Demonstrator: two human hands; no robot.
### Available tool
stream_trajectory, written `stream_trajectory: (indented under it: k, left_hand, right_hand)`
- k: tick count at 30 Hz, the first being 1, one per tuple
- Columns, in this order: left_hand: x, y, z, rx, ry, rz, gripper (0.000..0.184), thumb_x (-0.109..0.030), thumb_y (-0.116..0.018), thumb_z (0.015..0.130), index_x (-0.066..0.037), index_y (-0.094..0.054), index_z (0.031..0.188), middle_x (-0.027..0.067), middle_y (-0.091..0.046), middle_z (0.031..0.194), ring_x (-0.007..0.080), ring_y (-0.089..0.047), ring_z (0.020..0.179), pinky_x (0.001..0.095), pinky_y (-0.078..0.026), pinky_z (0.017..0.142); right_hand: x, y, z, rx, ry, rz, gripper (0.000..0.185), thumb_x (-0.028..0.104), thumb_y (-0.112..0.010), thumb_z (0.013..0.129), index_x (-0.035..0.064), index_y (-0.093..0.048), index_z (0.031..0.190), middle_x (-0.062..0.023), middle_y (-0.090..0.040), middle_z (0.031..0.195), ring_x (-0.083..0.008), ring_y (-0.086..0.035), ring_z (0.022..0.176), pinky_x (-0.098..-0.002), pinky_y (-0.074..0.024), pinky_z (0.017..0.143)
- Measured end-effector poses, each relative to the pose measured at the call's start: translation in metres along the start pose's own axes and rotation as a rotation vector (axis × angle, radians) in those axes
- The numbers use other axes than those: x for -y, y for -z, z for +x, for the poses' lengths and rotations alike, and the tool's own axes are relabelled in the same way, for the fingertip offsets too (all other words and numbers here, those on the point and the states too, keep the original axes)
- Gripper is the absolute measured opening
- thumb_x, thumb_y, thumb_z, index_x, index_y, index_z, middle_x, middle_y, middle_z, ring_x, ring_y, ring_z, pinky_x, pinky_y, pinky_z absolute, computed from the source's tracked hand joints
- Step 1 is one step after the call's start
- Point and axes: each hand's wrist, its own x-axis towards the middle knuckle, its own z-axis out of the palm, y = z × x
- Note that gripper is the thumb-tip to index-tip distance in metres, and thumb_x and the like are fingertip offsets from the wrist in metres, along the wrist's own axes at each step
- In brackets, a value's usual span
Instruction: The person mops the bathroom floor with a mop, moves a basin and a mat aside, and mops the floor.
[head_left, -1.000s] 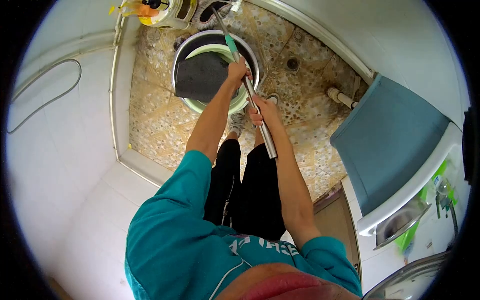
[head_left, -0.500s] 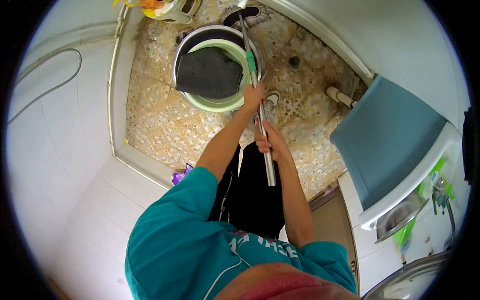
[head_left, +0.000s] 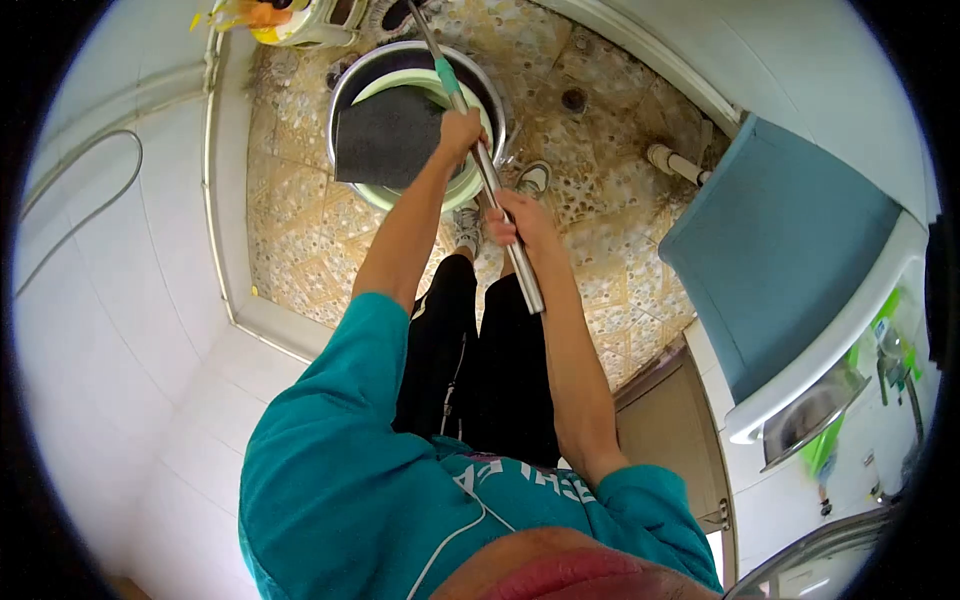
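Observation:
Both hands are wrapped round a long metal mop handle (head_left: 495,190) with a green collar. My left hand (head_left: 462,136) grips it further up, over the rim of a metal basin. Lower down, my right hand (head_left: 522,222) holds it near its bottom end. At the top edge of the view the grey fringed mop head (head_left: 391,18) lies on the floor, partly cut off. Inside the metal basin (head_left: 498,106) sits a pale green basin (head_left: 380,196), with a dark grey flat piece (head_left: 388,137) across it.
A yellow and white container (head_left: 325,22) stands at the upper left. The patterned tile floor (head_left: 600,200) has a round drain (head_left: 573,99) and a white pipe (head_left: 676,163). At the right is a blue-grey panel (head_left: 780,250) below a white sink edge (head_left: 830,345).
The mop head has moved left behind the basin and partly out of view. Both hands and the handle have shifted left and upward, and the handle slants more.

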Motion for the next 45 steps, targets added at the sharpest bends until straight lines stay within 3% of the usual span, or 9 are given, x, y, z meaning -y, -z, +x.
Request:
stream_trajectory:
  k: [5,7,12,15,18,20,29,38,45]
  left_hand:
    - [0.046,-0.037,-0.059,0.009,-0.019,0.404,0.036,-0.023,-0.049,0.085,0.005,-0.051,0.062,0.0126,-0.055,0.052,0.0257,-0.06,0.047,0.0379,-0.048,0.043]
    - [0.104,-0.042,-0.058,0.176,-0.974,1.552,0.024,-0.018,-0.062,0.074,0.003,-0.06,0.062,0.0102,-0.053,0.047,0.0236,-0.056,0.043,0.0366,-0.044,0.041]
    - [0.171,-0.046,-0.12,0.426,-1.01,1.478,0.016,-0.013,-0.063,0.065,-0.001,-0.06,0.055,0.0113,-0.054,0.049,0.025,-0.055,0.045,0.0387,-0.044,0.043]
    - [0.229,-0.041,-0.139,0.261,-0.352,1.088,0.018,-0.011,-0.061,0.069,-0.002,-0.058,0.054,0.0123,-0.056,0.052,0.0257,-0.057,0.047,0.0393,-0.046,0.044]
    - [0.255,-0.034,-0.182,0.365,-0.479,1.092,0.024,-0.013,-0.057,0.078,0.003,-0.055,0.059,0.0154,-0.058,0.055,0.0259,-0.059,0.048,0.0383,-0.048,0.043]
    - [0.253,-0.035,-0.213,0.373,0.048,0.787,0.031,-0.017,-0.052,0.084,0.008,-0.052,0.066,0.0173,-0.057,0.055,0.0262,-0.06,0.047,0.0364,-0.049,0.041]
    - [0.352,-0.039,-0.326,0.37,0.059,0.58,0.027,-0.013,-0.05,0.086,0.009,-0.043,0.072,0.0178,-0.055,0.054,0.0283,-0.059,0.042,0.0399,-0.049,0.036]
    - [0.61,-0.044,-0.408,0.546,0.008,0.763,0.027,-0.011,-0.052,0.083,0.014,-0.045,0.075,0.0193,-0.057,0.057,0.0316,-0.061,0.046,0.0409,-0.049,0.037]
    - [0.59,-0.069,-0.494,0.652,0.248,0.718,0.025,-0.014,-0.055,0.08,0.009,-0.051,0.072,0.0188,-0.06,0.059,0.0297,-0.064,0.051,0.0383,-0.051,0.042]
  right_hand:
    - [-0.07,0.048,-0.06,-0.057,0.053,0.251,0.016,0.017,-0.052,0.092,0.0072,-0.047,0.104,-0.0018,-0.042,0.062,-0.0072,-0.033,0.043,-0.0216,-0.024,0.035]
    - [-0.1,0.064,-0.085,-0.017,0.044,0.355,0.012,0.019,-0.051,0.093,0.0125,-0.045,0.102,-0.0018,-0.042,0.062,-0.0067,-0.032,0.043,-0.0205,-0.0229,0.036]
    - [-0.186,0.076,-0.132,-0.07,0.105,0.465,0.01,0.022,-0.049,0.094,0.016,-0.043,0.1,-0.0018,-0.043,0.062,-0.0059,-0.031,0.043,-0.0186,-0.0227,0.035]
    - [-0.235,0.075,-0.151,-0.152,0.099,0.421,0.016,0.027,-0.045,0.096,0.0174,-0.046,0.108,0.0008,-0.039,0.063,-0.0037,-0.03,0.043,-0.0163,-0.0234,0.035]
    - [-0.287,0.086,-0.165,-0.202,0.117,0.505,0.024,0.029,-0.046,0.095,0.0177,-0.047,0.116,0.001,-0.039,0.063,-0.004,-0.029,0.044,-0.0163,-0.0238,0.036]
    - [-0.313,0.092,-0.177,-0.212,0.134,0.523,0.025,0.029,-0.047,0.095,0.0175,-0.047,0.117,0.0011,-0.039,0.063,-0.0041,-0.029,0.043,-0.0164,-0.0239,0.036]
    - [-0.424,0.158,-0.246,-0.246,0.16,0.459,0.03,0.028,-0.051,0.093,0.0141,-0.05,0.12,0.0011,-0.041,0.062,-0.0035,-0.031,0.044,-0.0164,-0.0243,0.037]
    - [-0.573,0.241,-0.355,-0.423,0.107,0.532,0.018,0.028,-0.051,0.093,0.0152,-0.049,0.106,0.0007,-0.041,0.061,-0.0035,-0.03,0.042,-0.0165,-0.0218,0.036]
    - [-0.625,0.268,-0.398,-0.344,0.125,0.649,0.03,0.038,-0.041,0.096,0.0181,-0.047,0.118,0.0033,-0.033,0.058,-0.0022,-0.026,0.042,-0.0161,-0.0197,0.035]
